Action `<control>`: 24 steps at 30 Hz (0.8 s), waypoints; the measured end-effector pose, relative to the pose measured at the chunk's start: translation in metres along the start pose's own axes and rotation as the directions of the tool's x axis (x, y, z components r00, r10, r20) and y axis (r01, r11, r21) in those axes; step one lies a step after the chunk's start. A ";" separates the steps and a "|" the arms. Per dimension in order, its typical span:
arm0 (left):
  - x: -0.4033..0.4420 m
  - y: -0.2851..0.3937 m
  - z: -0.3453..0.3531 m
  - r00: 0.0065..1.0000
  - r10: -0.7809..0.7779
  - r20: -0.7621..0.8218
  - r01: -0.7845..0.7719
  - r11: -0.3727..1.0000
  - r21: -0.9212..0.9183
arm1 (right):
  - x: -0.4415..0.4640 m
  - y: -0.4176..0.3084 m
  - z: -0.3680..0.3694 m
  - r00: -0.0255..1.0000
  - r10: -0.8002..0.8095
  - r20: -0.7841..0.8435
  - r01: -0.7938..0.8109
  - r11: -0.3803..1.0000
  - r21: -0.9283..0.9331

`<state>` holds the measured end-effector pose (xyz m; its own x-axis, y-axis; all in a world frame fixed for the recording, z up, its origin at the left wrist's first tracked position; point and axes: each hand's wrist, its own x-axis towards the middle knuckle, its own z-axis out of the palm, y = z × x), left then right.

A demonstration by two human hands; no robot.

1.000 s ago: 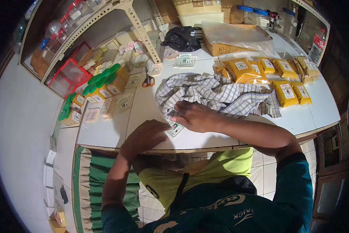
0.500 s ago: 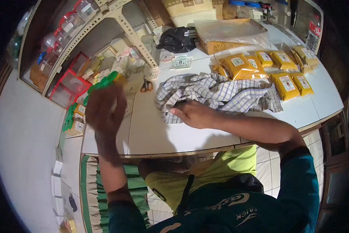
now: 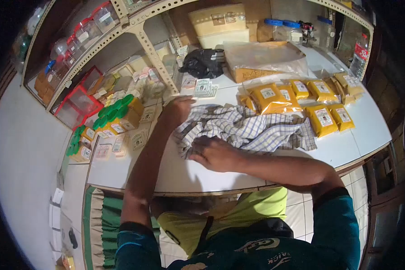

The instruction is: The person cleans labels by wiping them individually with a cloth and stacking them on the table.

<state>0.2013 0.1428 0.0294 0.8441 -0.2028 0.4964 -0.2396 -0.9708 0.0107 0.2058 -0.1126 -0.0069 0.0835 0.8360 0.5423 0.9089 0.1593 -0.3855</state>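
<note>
A crumpled checked cloth [image 3: 274, 130], white with blue and dark lines, lies across the middle of the table. My right hand [image 3: 217, 154] is closed on its near left end, the fingers bunched into the folds. At the cloth's far left corner is my left hand [image 3: 177, 111], palm down with its fingers curled together. What it holds, if anything, is hidden under it. Just beyond those fingers lies a small fan of printed labels [image 3: 205, 88]. More label stacks [image 3: 139, 139] lie to the left of my left forearm.
Yellow powder packets [image 3: 321, 119] lie at the right, behind and beside the cloth. Farther back are a black plastic bag [image 3: 203, 63] and a plastic-covered box [image 3: 265, 58]. Green-lidded jars [image 3: 117, 112] stand at the left, under a metal shelf frame [image 3: 153, 63].
My left hand has come down from its raised place at the left to the cloth's far left corner, now covering where the scissors lay. My right hand stays on the cloth. The view has tilted upward.
</note>
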 end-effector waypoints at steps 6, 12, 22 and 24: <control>-0.148 -0.005 -0.097 0.918 -0.386 0.089 0.378 0.921 0.096 | 0.003 0.004 0.004 0.998 -0.029 0.049 0.027 0.998 0.051; -0.221 -0.002 -0.102 0.764 -0.645 -0.006 0.640 0.757 0.132 | 0.009 -0.004 -0.008 0.993 0.012 0.119 -0.017 0.999 0.040; -0.225 -0.013 -0.095 0.847 -0.517 -0.119 0.531 0.822 0.208 | 0.009 0.001 -0.006 0.995 -0.016 0.096 0.011 0.999 0.051; -0.226 -0.007 -0.097 0.841 -0.521 -0.145 0.540 0.792 0.284 | 0.007 0.001 -0.004 0.993 -0.001 0.120 -0.005 0.999 0.049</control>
<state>-0.0345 0.2084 0.0013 0.7654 0.3540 0.5375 0.4019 -0.9152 0.0304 0.2085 -0.1083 -0.0001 0.0328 0.8930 0.4489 0.8874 0.1806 -0.4242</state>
